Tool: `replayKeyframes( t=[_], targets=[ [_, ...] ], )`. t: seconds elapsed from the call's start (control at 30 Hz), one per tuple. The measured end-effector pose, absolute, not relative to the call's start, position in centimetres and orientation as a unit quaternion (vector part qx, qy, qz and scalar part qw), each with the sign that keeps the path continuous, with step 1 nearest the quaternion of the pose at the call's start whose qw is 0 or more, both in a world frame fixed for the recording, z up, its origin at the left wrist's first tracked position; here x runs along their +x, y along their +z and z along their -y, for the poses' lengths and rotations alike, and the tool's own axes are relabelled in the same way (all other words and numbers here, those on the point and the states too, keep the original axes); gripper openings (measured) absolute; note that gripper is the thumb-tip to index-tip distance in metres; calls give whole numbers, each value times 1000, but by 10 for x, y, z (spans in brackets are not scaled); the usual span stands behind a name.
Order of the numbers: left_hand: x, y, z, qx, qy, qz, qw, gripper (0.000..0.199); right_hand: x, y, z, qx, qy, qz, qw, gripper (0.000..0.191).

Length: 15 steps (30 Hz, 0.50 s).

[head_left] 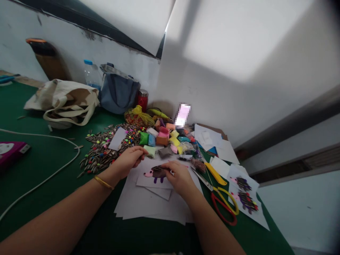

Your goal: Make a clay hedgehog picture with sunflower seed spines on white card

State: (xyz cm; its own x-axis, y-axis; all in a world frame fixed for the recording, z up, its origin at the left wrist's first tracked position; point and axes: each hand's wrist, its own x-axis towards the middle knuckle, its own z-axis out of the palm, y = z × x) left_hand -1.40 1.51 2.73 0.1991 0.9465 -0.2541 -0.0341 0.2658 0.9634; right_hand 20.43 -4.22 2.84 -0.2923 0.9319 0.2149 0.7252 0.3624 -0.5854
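Observation:
A hedgehog figure [158, 173] with a pink snout and purple legs lies on a white card [145, 181], on top of stacked paper sheets [159, 210]. My right hand [177, 174] is at the figure's right side, its fingers pressed together on its dark back; whatever they pinch is too small to make out. Up and to the left, my left hand [131, 160] hovers beside the seed pile [106, 148], thumb and fingertips closed together, their content hidden.
Coloured clay packets [162, 140] lie beyond the card. Red-handled scissors [224, 212], a yellow cutter [215, 173] and finished hedgehog pictures [247, 202] are at the right. Bags [118, 88], a bottle [91, 75] and a lit phone [182, 115] stand behind. A white cable [61, 168] curves left.

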Motion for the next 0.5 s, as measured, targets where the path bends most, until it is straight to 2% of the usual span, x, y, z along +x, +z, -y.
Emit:
replayKeyframes(
  t=[0.17, 0.5],
  targets=[
    [-13, 18, -16, 520, 374, -525, 560, 21, 197, 23, 44, -551, 194, 787, 198, 20],
    [-13, 8, -19, 597, 341, -540, 486, 25, 187, -1, 40, -529, 120, 810, 222, 14]
  ],
)
